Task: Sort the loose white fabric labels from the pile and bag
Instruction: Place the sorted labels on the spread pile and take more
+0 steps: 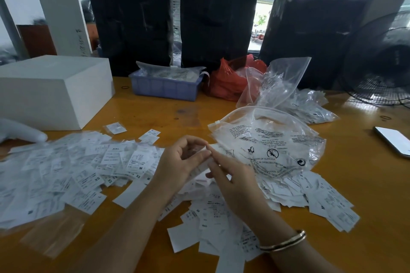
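Loose white fabric labels printed with sizes lie in a wide pile (77,173) on the left of the orange table, with more spread in front (213,224) and to the right (310,193). A clear zip bag (273,142) with black warning print lies on the right heap. My left hand (179,162) is at the centre, fingers curled around a few white labels (200,169). My right hand (235,182), with a bracelet on its wrist, is beside it with fingers spread, its forefinger tip touching the left fingertips.
A white box (51,88) stands back left, with a blue bin (164,90), a red bag (228,82) and an upright clear bag (281,82) behind. Filled clear bags (310,106), a phone (395,142) and a fan (381,62) are on the right. A white blurred shape (20,133) enters far left.
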